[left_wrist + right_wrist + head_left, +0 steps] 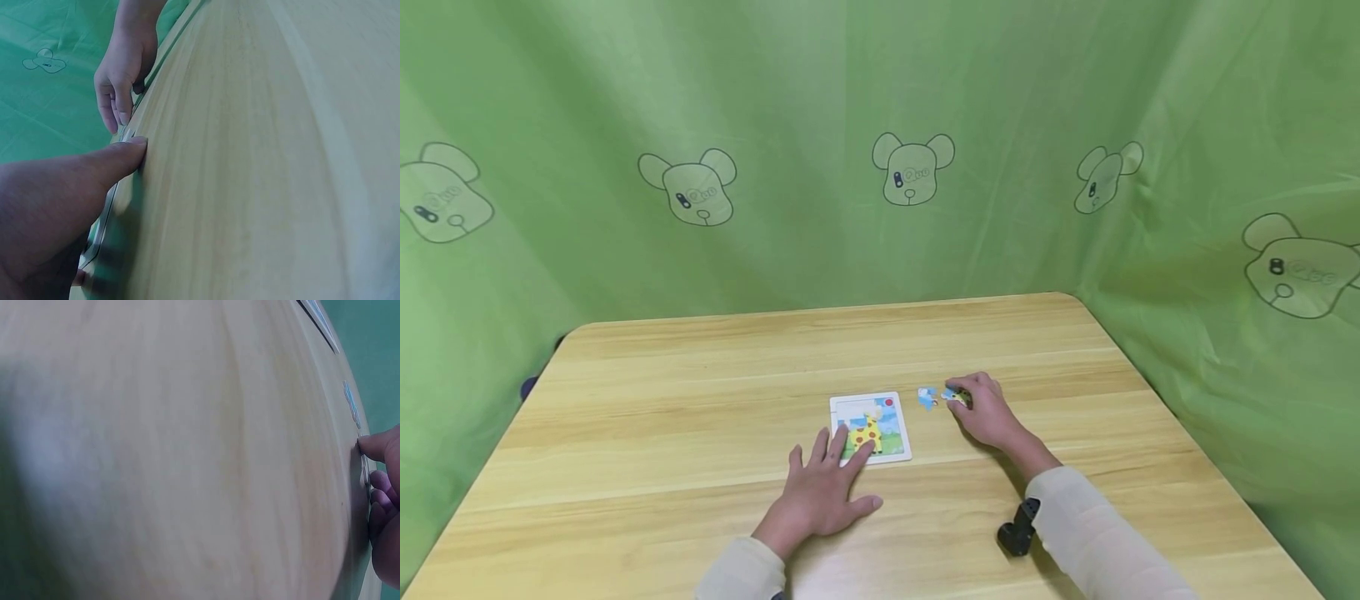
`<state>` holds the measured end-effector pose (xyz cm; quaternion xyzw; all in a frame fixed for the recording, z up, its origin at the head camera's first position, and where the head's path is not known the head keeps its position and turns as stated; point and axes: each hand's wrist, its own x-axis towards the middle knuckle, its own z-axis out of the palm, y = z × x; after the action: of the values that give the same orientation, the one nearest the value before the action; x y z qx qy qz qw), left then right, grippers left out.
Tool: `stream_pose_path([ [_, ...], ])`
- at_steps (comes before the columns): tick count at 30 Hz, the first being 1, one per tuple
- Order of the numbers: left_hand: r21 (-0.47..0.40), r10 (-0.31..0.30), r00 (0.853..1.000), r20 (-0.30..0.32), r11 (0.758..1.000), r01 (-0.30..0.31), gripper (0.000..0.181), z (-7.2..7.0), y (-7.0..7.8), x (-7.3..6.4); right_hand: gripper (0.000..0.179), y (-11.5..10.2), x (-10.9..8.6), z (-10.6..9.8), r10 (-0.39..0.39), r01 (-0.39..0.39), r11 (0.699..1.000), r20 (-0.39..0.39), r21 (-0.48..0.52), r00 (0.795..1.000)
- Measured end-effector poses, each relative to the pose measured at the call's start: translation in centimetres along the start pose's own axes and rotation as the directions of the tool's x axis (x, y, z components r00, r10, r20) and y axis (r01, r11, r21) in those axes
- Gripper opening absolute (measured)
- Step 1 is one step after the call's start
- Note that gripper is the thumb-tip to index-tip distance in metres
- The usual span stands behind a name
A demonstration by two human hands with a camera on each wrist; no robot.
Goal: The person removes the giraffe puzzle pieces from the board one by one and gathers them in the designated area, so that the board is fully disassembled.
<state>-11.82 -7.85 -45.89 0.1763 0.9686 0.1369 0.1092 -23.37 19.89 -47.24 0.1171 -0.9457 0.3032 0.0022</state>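
On the worktop (662, 400) we see one square tray (852, 409) with a white rim, partly filled with a picture of one yellow giraffe (867, 433) against blue and green; its upper-left part shows bare white, and one red dot (889, 402) marks the upper-right corner. To the tray's right we count two loose pieces: a blue-and-white piece (927, 397) lies just beside a patterned piece (953, 396), which the right hand (987, 411) pinches between thumb and fingers; we cannot tell whether more lie beneath that hand. The left hand (823, 493) has its fingers spread, some tips over the tray's near-left part. One black device (1018, 529) sits at the right wrist, and we count five bear faces on the green curtain (805, 92).
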Motion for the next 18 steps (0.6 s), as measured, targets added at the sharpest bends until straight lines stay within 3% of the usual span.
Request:
stream_pose_path([
  [18,0.006,-0.002,1.000,0.004,1.000,0.002,0.075,-0.07,0.06,-0.05,0.037,-0.43,-0.06,-0.16,0.012,-0.012,0.998,-0.014,0.066,1.000],
])
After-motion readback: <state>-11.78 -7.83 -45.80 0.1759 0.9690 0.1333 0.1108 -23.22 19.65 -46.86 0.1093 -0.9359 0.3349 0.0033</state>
